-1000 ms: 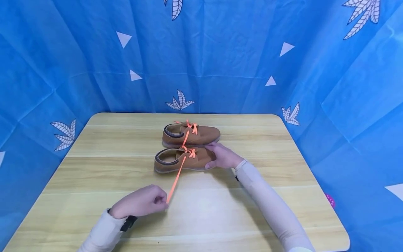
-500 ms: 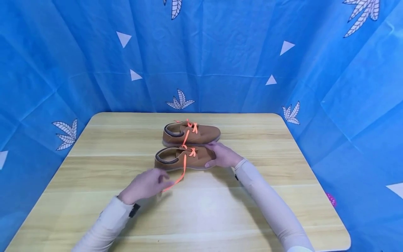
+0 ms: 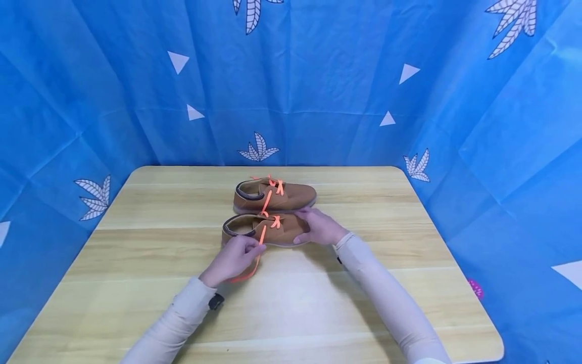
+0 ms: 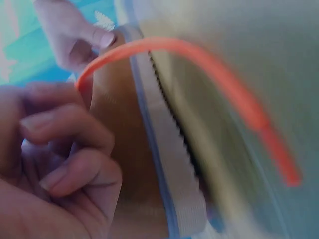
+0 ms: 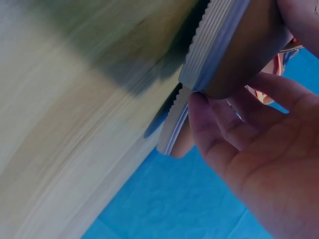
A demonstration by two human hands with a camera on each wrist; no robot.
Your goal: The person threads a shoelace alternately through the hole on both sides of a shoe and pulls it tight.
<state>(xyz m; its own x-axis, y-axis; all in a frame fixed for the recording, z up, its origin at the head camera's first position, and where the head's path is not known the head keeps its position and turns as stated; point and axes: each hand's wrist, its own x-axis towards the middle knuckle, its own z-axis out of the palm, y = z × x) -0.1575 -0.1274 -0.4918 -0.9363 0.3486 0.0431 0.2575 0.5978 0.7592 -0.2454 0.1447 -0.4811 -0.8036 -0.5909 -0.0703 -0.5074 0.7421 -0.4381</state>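
Two brown lace-up shoes stand side by side on the wooden table, toes to the right. My right hand (image 3: pixel 320 227) grips the toe of the near shoe (image 3: pixel 288 231), thumb on the near side and fingers round the far side. In the right wrist view those fingers (image 5: pixel 207 124) curl at the toe beside the far shoe (image 5: pixel 183 142). At the near shoe's side, my left hand (image 3: pixel 232 260) pinches its orange shoelace (image 3: pixel 256 263) partway along. The lace's free end arcs out past the fingers in the left wrist view, its tip (image 4: pixel 284 159) hanging loose.
The far shoe has crossed orange laces (image 3: pixel 279 188) too, with one strand running down toward the near shoe. Wood-grained tabletop (image 3: pixel 136 242) surrounds the pair. A blue curtain (image 3: pixel 291 76) with white triangles and leaves hangs behind and along both sides.
My left hand has moved up and right from the lace's end to a place nearer the shoe. The lace, taut before, now hangs slack. My right hand stays on the toe.
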